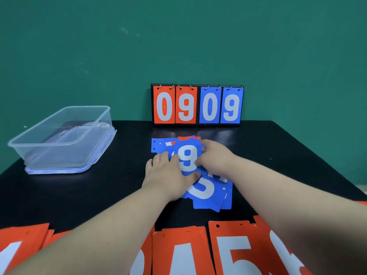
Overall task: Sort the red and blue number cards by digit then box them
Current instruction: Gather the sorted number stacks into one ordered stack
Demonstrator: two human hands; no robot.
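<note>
Left hand [168, 175] flat, fingers straight, pressing blue card pile [206, 195] mid-frame. Right hand [216, 157] pinches blue 9 card [187, 155].

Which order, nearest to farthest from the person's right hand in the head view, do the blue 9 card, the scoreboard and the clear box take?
1. The blue 9 card, table centre, touching the right hand.
2. The scoreboard, standing behind, against the wall.
3. The clear box, far left.
</note>
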